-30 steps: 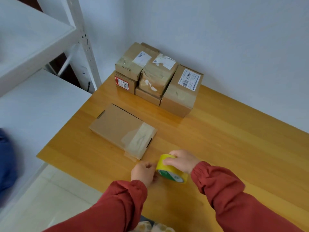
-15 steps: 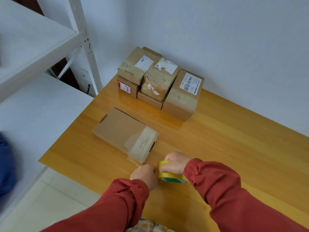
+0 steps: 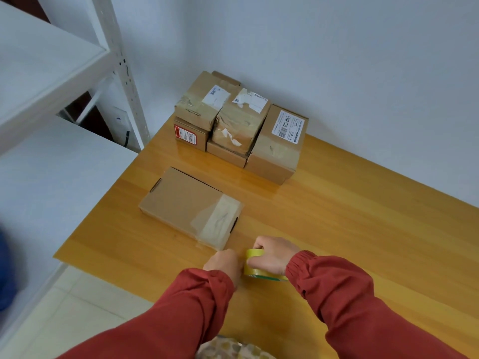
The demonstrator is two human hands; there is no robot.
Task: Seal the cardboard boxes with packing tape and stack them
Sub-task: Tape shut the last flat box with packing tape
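A flat cardboard box [image 3: 181, 203] lies on the wooden table [image 3: 350, 224] with clear tape across its near end. Just in front of it my right hand [image 3: 274, 255] grips a yellow roll of packing tape [image 3: 255, 265] that stands on the table. My left hand [image 3: 224, 264] is curled beside the roll, touching its left side; whether it pinches the tape end is hidden. A stack of several taped cardboard boxes [image 3: 241, 125] stands at the table's far corner against the wall.
A white metal shelf rack [image 3: 51, 73] stands to the left, its post close to the table's far left corner. The table's left edge drops to a tiled floor [image 3: 77, 307]. A white wall runs behind the table.
The roll of tape has tipped from lying slanted to standing lower on the table under my right hand. Both hands stay close together in front of the flat box.
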